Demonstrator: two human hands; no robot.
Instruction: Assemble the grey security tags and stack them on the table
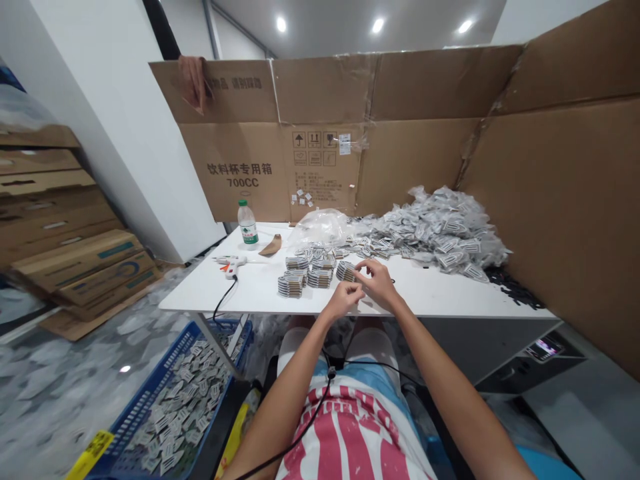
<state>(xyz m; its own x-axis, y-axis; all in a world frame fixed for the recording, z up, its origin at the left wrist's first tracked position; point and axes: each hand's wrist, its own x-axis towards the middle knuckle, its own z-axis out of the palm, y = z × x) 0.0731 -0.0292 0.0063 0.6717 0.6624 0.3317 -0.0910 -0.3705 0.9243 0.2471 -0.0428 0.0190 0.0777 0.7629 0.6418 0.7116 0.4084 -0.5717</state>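
Observation:
My left hand (345, 300) is closed in a pinch above the front edge of the white table (425, 300); anything in its fingertips is too small to make out. Just to its right, my right hand (379, 283) has its fingers curled together, its tips close to a small stack of flat grey pieces (346, 271). Whether those fingertips touch the stack or hold a separate piece is unclear. Left of my hands stand several more stacks of the pieces (292, 285), with loose ones behind them.
A large heap of bagged pieces (443, 230) fills the back right, beside black parts (515, 288). On the left are a glue gun (231, 266), a bottle (247, 223) and brown tape-like scrap (271, 245). Cardboard (415, 160) walls the table; a blue basket (150, 393) stands below.

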